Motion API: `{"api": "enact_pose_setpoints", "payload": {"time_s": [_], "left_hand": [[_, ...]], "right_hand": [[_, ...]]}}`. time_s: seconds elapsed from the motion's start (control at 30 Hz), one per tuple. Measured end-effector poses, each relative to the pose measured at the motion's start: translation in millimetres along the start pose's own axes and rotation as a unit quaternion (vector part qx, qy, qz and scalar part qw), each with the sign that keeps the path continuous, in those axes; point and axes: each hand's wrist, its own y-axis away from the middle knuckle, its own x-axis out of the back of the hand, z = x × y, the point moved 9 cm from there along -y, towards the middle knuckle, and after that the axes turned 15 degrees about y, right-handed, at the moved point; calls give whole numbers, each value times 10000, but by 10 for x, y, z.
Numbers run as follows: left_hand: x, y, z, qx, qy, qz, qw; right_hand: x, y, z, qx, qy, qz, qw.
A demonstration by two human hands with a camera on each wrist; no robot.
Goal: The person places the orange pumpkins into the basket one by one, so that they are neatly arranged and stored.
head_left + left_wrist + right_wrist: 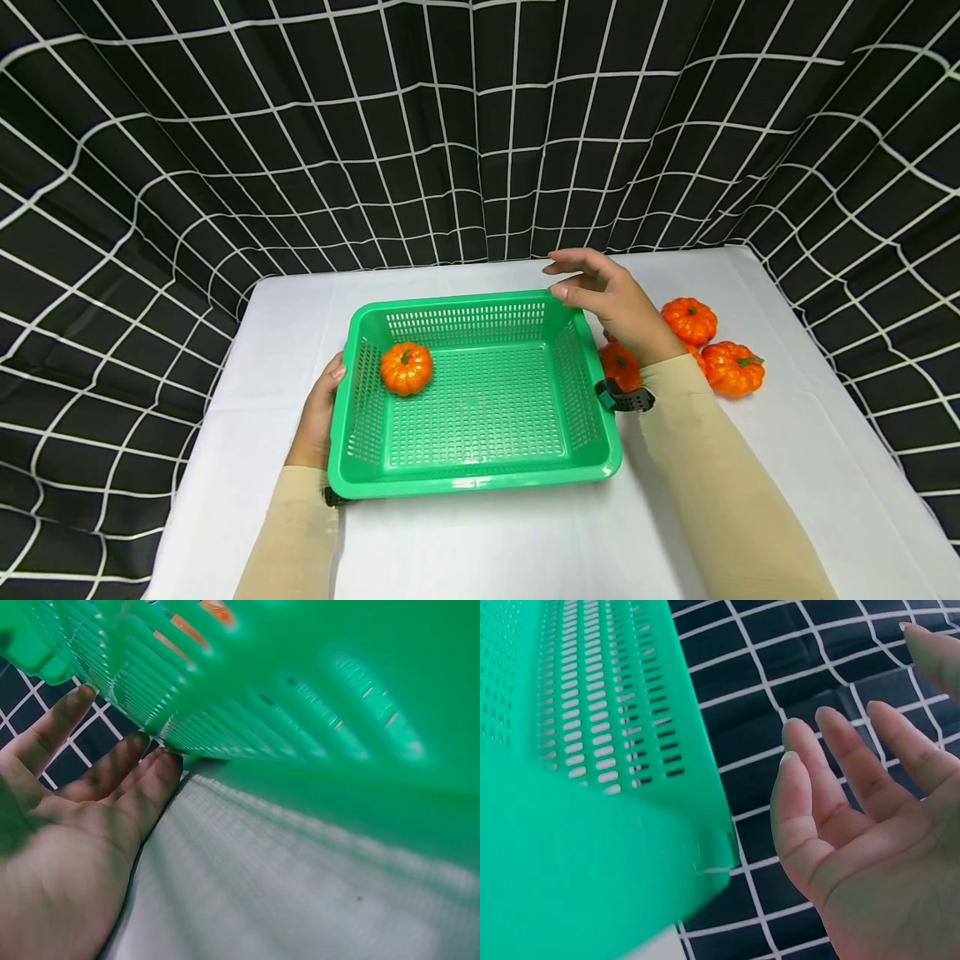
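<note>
Head view: the fingers of the left hand (321, 408) lie against the left wall of the green basket (480, 408), thumb by the rim; the left wrist view shows them extended and slightly bent, tips at the slotted plastic. The fingers of the right hand (606, 302) are spread, loosely bent and holding nothing, above the basket's far right corner; in the right wrist view a gap separates them from the wall.

The basket is glossy, thin plastic, a rounded rectangle with a smooth rim, slotted sides and a floor pierced in a fine grid. It faces up, its long axis running left to right, the right end a touch farther off. Inside, by the left wall toward the far corner, sits one pumpkin (407, 369), squat, ribbed and shiny orange, its green stem up and tipped away from the person.

Both forearms reach forward in beige sleeves (720, 492), the right angled inward, with a black strap (630, 398) at the wrist. Right of the basket lie more pumpkins (733, 369), some partly hidden by the right arm. White cloth covers the counter (465, 546); beyond hangs a creased black curtain (420, 167) with white grid lines.
</note>
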Motion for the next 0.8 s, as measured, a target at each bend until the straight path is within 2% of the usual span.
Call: {"api": "enact_pose_setpoints", "payload": {"time_s": [0.13, 0.53, 0.8], "left_hand": [[7, 2, 2, 23, -73, 51, 10000], [5, 1, 9, -88, 17, -70, 9999], [-26, 18, 14, -7, 64, -45, 10000]], "right_hand": [[70, 32, 38, -66, 47, 115, 9999], [212, 154, 155, -344, 260, 264, 9987], [303, 236, 212, -390, 371, 359, 9979]]}}
